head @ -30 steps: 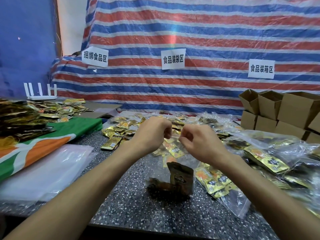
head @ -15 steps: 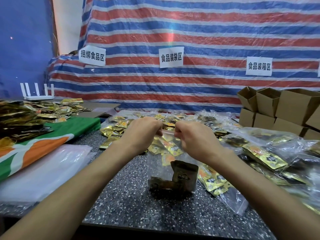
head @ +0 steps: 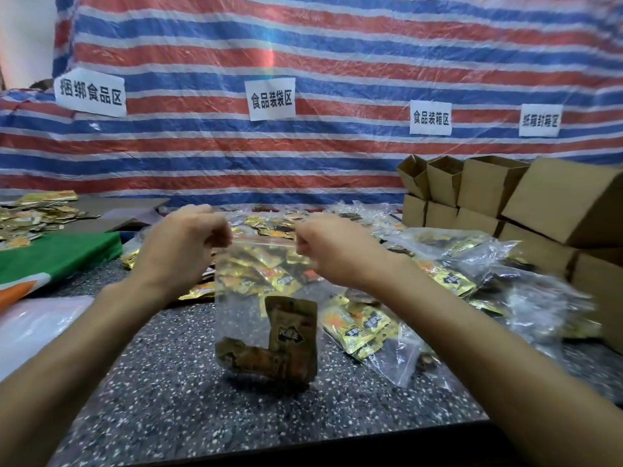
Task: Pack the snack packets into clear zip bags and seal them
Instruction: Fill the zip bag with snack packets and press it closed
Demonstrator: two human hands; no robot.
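Observation:
A clear zip bag (head: 242, 318) hangs upright above the speckled table (head: 188, 406), its bottom near the surface. Inside it, dark gold snack packets (head: 286, 342) lie at the bottom. My left hand (head: 182, 247) pinches the bag's top left corner and my right hand (head: 330, 247) pinches the top right corner, stretching the red-lined zip strip (head: 264, 242) between them. Loose gold snack packets (head: 269, 274) lie on the table behind the bag.
Filled clear bags (head: 465, 264) of packets pile up at the right. Open cardboard boxes (head: 488, 193) stack at the far right. A green and orange cloth (head: 50, 257) and flat plastic bags (head: 37, 328) lie left. A striped tarp (head: 337, 62) with paper signs hangs behind.
My hands have moved apart along the top of the bag, from close together to its two corners. The bag now hangs stretched flat between them.

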